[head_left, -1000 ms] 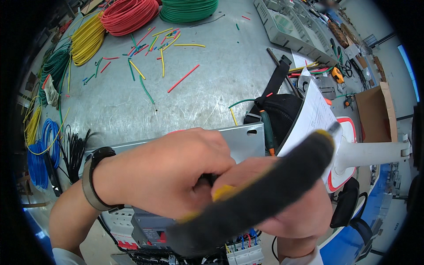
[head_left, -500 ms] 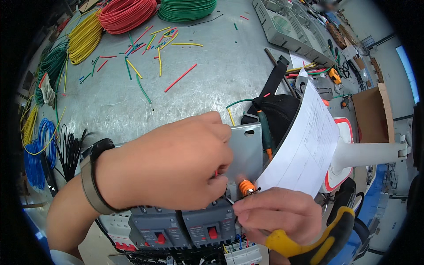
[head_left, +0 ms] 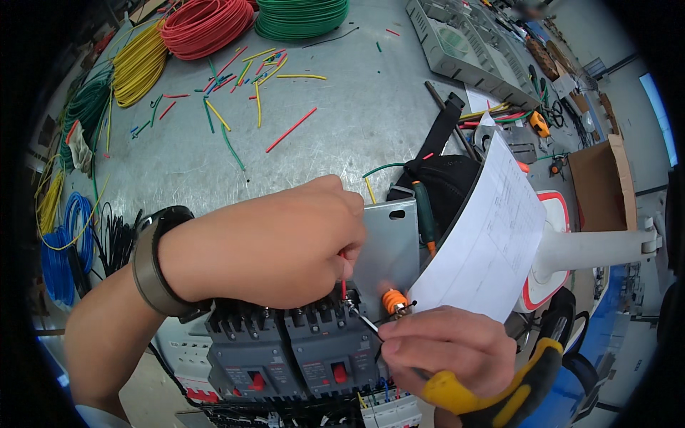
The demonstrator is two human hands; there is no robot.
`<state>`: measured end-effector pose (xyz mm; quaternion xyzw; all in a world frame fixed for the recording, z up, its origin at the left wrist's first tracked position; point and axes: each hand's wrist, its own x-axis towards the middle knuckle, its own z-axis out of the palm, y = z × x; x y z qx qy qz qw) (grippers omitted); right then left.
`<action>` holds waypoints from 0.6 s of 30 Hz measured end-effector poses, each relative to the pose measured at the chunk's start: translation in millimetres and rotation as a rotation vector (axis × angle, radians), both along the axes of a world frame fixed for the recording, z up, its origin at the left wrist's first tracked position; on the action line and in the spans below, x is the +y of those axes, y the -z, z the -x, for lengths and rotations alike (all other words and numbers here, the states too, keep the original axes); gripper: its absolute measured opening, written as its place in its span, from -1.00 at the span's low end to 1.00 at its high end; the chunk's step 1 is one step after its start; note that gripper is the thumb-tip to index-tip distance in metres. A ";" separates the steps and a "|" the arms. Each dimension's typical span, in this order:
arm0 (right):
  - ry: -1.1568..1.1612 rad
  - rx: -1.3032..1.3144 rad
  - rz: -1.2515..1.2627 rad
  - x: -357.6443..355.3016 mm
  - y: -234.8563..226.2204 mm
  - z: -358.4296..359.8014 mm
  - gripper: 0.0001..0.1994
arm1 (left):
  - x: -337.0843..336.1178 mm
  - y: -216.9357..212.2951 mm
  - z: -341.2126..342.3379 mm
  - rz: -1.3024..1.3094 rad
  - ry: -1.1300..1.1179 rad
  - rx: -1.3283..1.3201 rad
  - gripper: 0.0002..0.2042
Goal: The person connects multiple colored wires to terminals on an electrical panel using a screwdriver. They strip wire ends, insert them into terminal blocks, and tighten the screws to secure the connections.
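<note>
My left hand, wearing a dark wristband, reaches across the breakers with its fingers closed on a short red wire. The wire's lower end meets a top terminal of the right-hand grey moulded-case circuit breaker. A second such breaker sits beside it on the left; both have red toggles. My right hand pinches a thin metal rod, whose far tip is at that same terminal. Also in this palm is a hand tool with yellow-and-black handles; its working end is unclear.
A metal plate stands behind the breakers, next to an orange ribbed fitting. A paper sheet and a black pouch are to the right. Wire coils and cut wire pieces lie on the metal table.
My left hand has shifted slightly left and up, uncovering the breakers' top terminals and more of the red wire. The right hand stays nearly in place, and more of its rod shows.
</note>
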<state>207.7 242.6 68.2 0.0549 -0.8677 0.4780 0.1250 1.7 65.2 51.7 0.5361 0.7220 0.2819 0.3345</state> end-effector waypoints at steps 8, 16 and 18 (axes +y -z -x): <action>0.044 -0.021 -0.066 -7.2 -13.7 -4.2 -0.72 | -5.9 11.7 0.4 -0.096 -0.028 -0.032 -0.93; -0.028 -0.292 -0.115 -4.1 -21.8 -1.6 -0.78 | -12.8 17.4 -4.1 -0.133 -0.086 -0.035 -0.94; -0.049 -0.270 -0.179 -6.1 -18.0 -2.0 -0.78 | -12.2 18.9 -3.7 -0.130 -0.092 -0.062 -0.93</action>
